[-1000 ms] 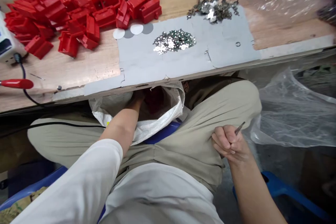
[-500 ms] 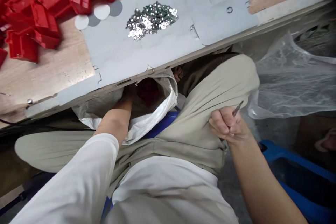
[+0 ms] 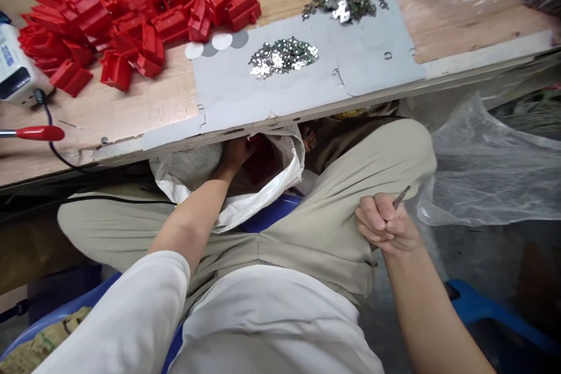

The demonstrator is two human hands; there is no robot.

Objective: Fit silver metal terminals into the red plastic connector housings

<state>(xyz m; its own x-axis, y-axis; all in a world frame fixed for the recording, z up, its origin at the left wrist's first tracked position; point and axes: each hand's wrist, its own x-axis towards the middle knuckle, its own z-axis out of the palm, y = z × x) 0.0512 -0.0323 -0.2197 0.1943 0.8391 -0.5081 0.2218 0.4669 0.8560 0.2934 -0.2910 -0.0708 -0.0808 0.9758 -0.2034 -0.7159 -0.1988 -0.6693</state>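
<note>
My left hand reaches into a white woven sack that hangs between my knees under the table edge. Red parts show inside the sack, and the hand's fingers are mostly hidden by the sack and the table. My right hand rests as a fist on my right thigh, closed round a thin metal tool whose tip sticks up. On the table lies a big heap of red plastic housings at the left and a small pile of shiny metal pieces on a grey sheet.
A second pile of metal pieces lies farther back. A white device with a black cable and a red-handled tool sit at the left table edge. A clear plastic bag lies right of my knee. A blue stool stands below.
The view tipped down and came back up. My left hand has risen a little inside the sack, so its back shows now. The right fist stays on the thigh with the tool.
</note>
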